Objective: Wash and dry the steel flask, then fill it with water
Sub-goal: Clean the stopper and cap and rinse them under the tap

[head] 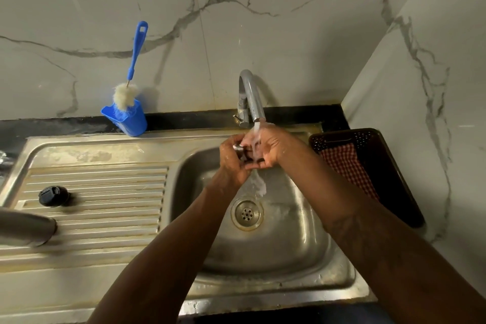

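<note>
Scanning from the left edge, I find the steel flask [26, 226] lying on its side across the ridged drainboard [105, 192], blurred and cut off by the frame, its grey body plain and its open end pointing right. It sits well apart from both hands. Just behind it a black cap [54, 195] stands on the ridges. Further back, a blue bottle brush [136, 52] leans against the marble wall, its pale bristles down in a blue holder [128, 121].

Over the sink [342, 279] basin, my left hand [231, 163] has its fingers curled tight round a small dark piece [240, 150] with a metal glint; I cannot tell what the piece is. My right hand [271, 147] presses against it from the other side, fingers curled under it, palm tilted up. The tap [251, 95] is running, and the water stream [256, 137] falls straight onto the joined hands, then spills down towards the drain [247, 214].

To the right, a dark basket [368, 137] stands on the counter beside the sink, with a red checked cloth [347, 166] lying inside it.
</note>
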The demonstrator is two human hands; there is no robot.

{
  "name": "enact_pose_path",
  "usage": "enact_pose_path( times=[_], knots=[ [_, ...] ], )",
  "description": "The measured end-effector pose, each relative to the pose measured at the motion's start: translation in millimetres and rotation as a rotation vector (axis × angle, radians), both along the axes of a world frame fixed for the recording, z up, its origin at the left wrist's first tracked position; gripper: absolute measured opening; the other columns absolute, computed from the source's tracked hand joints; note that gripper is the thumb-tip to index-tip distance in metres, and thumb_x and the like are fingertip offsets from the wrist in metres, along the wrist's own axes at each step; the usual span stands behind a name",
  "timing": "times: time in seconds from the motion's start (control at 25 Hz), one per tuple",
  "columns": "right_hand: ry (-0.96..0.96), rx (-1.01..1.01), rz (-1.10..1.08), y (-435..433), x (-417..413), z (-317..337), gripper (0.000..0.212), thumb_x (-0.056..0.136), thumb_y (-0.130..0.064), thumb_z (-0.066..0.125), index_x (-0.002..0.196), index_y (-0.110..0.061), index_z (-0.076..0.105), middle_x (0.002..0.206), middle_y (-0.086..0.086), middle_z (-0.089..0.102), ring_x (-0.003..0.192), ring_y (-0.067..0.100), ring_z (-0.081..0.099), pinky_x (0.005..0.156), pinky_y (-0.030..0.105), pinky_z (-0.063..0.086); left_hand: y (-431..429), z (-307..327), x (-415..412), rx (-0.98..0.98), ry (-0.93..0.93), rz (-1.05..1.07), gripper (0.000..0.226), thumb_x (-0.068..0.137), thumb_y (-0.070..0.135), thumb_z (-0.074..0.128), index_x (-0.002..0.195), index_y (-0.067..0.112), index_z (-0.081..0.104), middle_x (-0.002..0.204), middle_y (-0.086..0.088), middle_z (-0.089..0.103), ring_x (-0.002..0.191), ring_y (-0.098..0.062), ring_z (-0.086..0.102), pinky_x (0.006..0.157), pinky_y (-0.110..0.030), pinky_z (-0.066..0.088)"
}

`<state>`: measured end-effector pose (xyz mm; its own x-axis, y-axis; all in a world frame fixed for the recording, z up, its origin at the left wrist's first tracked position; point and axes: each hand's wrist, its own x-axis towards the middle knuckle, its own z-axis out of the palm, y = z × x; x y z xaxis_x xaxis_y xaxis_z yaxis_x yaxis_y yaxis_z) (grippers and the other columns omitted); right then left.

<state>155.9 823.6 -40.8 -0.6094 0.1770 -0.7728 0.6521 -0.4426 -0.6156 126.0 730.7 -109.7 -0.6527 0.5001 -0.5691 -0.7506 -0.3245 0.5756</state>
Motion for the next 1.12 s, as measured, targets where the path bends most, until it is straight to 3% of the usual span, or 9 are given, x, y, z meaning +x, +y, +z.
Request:
enact_pose_path(
  times=[0.16, 0.28, 0.36, 0.52, 0.76, 0.88, 0.96, 1.04, 1.12],
  knots=[
    [0.054, 0.42, 0.058, -4.1, 1.3, -22.0, 0.009, 0.085, -0.02, 0.077, 0.094, -0.017, 0.077, 0.102, 0.006, 0.077, 0.096, 0.024, 0.073, 0.081, 0.043, 0.063, -3.6, -4.4, 5.0, 0.07, -0.013, 0.001, 0.046, 0.089, 0.03, 0.041, 0.116, 0.002, 0.066, 0.104, -0.022, 0.07, 0.089, -0.03, 0.069, 0.065, -0.034, 0.059],
    [0.199, 1.097, 0.757, -1.0, 21.4, -31.9, 0.018, 0.091, -0.026, 0.076, 0.107, -0.018, 0.076, 0.107, 0.002, 0.072, 0.094, 0.017, 0.066, 0.081, 0.031, 0.056, -13.8, 0.2, -3.3, -0.042, -0.033, -0.23, 0.075, 0.101, 0.067, 0.034, 0.12, 0.005, 0.069, 0.1, -0.019, 0.076, 0.089, -0.03, 0.074, 0.075, -0.042, 0.062],
    [0.307, 1.319, 1.047, 2.5, 32.5, -29.7, 0.015, 0.092, -0.025, 0.074, 0.106, -0.021, 0.073, 0.103, 0.001, 0.07, 0.083, 0.013, 0.061, 0.069, 0.023, 0.046, -18.2, 4.1, -9.5, -0.273, 0.002, -0.417, 0.084, 0.097, 0.081, 0.033, 0.105, 0.007, 0.072, 0.079, -0.013, 0.075, 0.072, -0.024, 0.072, 0.063, -0.033, 0.06],
    [0.406, 1.661, 1.164, -0.3, 36.3, -39.0, 0.024, 0.09, -0.038, 0.069, 0.111, -0.026, 0.069, 0.103, -0.002, 0.07, 0.094, 0.019, 0.065, 0.087, 0.033, 0.046, -9.7, -0.9, -14.2, -0.456, 0.013, -0.362, 0.045, 0.102, 0.052, 0.049, 0.089, 0.012, 0.066, 0.069, -0.004, 0.062, 0.053, -0.016, 0.056, 0.047, -0.024, 0.046],
    [-0.1, 1.052, 0.552, -28.1, 11.6, -21.8, 0.036, 0.088, -0.012, 0.073, 0.123, -0.011, 0.066, 0.108, 0.009, 0.068, 0.1, 0.026, 0.069, 0.082, 0.036, 0.061, 8.1, 3.5, 4.3, -0.195, -0.025, -0.149, 0.041, 0.107, 0.029, 0.033, 0.097, 0.007, 0.066, 0.071, -0.012, 0.07, 0.074, -0.026, 0.065, 0.065, -0.034, 0.055],
    [-0.021, 0.213, 0.073, -9.2, 5.7, -3.1, 0.017, 0.092, 0.0, 0.062, 0.107, -0.003, 0.069, 0.098, 0.011, 0.071, 0.087, 0.021, 0.07, 0.074, 0.035, 0.063, 4.9, 0.1, 4.5, -0.068, -0.013, -0.052, 0.041, 0.102, 0.026, 0.037, 0.099, 0.003, 0.071, 0.085, -0.015, 0.074, 0.072, -0.021, 0.072, 0.061, -0.028, 0.056],
    [0.018, -0.146, -0.238, -1.8, 6.2, -2.7, 0.019, 0.093, -0.014, 0.06, 0.102, -0.005, 0.075, 0.095, 0.013, 0.075, 0.087, 0.025, 0.072, 0.072, 0.036, 0.063, 2.0, 5.7, 2.4, -0.006, 0.027, -0.003, 0.033, 0.097, 0.021, 0.041, 0.098, 0.004, 0.069, 0.082, -0.013, 0.072, 0.068, -0.021, 0.071, 0.06, -0.027, 0.058],
    [0.009, -0.078, -0.301, -8.4, 4.2, -14.7, 0.023, 0.093, -0.026, 0.061, 0.1, -0.013, 0.078, 0.096, 0.012, 0.077, 0.088, 0.025, 0.073, 0.071, 0.034, 0.062, 0.7, 9.9, 3.4, 0.016, 0.01, -0.027, 0.031, 0.091, 0.02, 0.041, 0.101, 0.005, 0.066, 0.086, -0.014, 0.066, 0.067, -0.022, 0.066, 0.055, -0.025, 0.055],
    [0.042, 0.392, -0.066, -16.7, 7.0, -30.0, 0.017, 0.097, -0.035, 0.065, 0.098, -0.021, 0.075, 0.094, 0.005, 0.074, 0.085, 0.02, 0.072, 0.069, 0.033, 0.062, -1.9, 3.9, 1.5, 0.008, -0.024, -0.09, 0.043, 0.098, 0.034, 0.04, 0.111, 0.003, 0.067, 0.103, -0.018, 0.067, 0.082, -0.027, 0.067, 0.063, -0.031, 0.059]
  ],
)
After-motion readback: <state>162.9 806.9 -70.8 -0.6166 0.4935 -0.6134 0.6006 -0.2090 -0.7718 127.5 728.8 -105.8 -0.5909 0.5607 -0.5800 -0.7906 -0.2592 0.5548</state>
